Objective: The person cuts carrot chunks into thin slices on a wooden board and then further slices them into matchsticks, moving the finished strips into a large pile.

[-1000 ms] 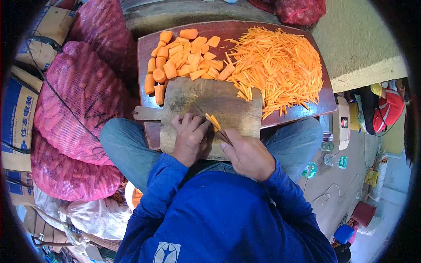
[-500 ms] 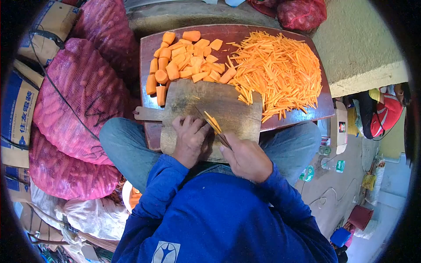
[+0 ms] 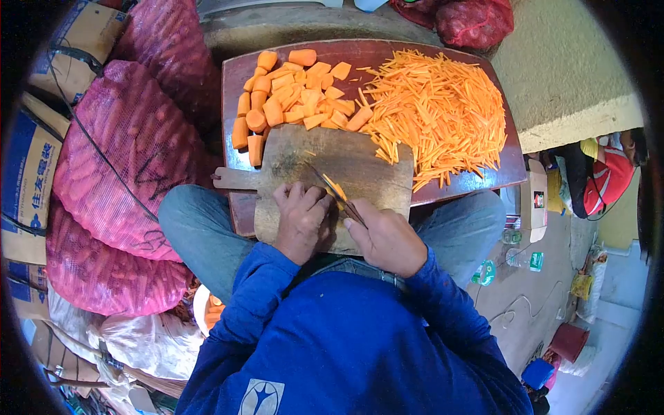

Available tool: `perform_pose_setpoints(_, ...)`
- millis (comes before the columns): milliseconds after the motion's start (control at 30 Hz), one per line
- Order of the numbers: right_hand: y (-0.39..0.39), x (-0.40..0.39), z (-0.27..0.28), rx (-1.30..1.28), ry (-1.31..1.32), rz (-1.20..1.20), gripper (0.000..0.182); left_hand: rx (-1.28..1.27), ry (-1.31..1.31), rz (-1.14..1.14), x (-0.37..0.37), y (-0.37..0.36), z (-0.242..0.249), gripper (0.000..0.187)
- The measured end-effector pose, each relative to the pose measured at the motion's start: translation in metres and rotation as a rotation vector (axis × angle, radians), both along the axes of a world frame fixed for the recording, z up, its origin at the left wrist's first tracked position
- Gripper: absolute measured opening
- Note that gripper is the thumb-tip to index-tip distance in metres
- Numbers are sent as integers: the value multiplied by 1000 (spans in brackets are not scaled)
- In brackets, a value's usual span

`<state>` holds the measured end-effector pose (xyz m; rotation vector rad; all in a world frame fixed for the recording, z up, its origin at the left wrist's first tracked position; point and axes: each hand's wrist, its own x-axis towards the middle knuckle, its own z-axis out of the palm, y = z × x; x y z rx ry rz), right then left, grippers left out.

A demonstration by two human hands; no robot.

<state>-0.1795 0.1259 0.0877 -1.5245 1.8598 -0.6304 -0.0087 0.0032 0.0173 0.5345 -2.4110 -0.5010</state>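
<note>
A: Where was the carrot being worked located?
B: A few thin carrot strips (image 3: 335, 188) were seen against the blade of the knife (image 3: 320, 178), over the middle of the cutting board (image 3: 377, 152). Any larger piece beneath the left hand (image 3: 299, 225) was hidden.

A: State of the hands?
B: The left hand was placed palm down, its fingers bent and bunched near the blade; whether anything was pinched could not be told. The knife's handle was enclosed by the right hand (image 3: 391, 242), with the blade pointed toward the far left.

A: Step in hand?
B: Slicing into strips, as judged from the blade and the strips beside it. For the next move, a steady piece, tucked left fingertips and a controlled blade were judged to be called for.

A: And outward from the board?
B: The board's far edge was rested on the table (image 3: 514, 166). Carrot chunks (image 3: 273, 111) were grouped at the far left, and a heap of cut carrot (image 3: 443, 111) was spread at the far right. Mesh sacks (image 3: 124, 152) were stacked at left; another person (image 3: 612, 180) was partly visible at right.
</note>
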Motion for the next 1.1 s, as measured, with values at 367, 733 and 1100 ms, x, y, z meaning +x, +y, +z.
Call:
perform_pose_setpoints(367,1,6,8,-15,52,-2,29,-6,11,-9,2,-2,-8,38)
perform_pose_setpoints(733,-4,5,5,-1,76,9,32,-17,44,25,-1,-1,-5,33)
perform_pose_setpoints(1100,25,-12,14,11,-356,-87,24,304,313,273,-3,-3,-1,9)
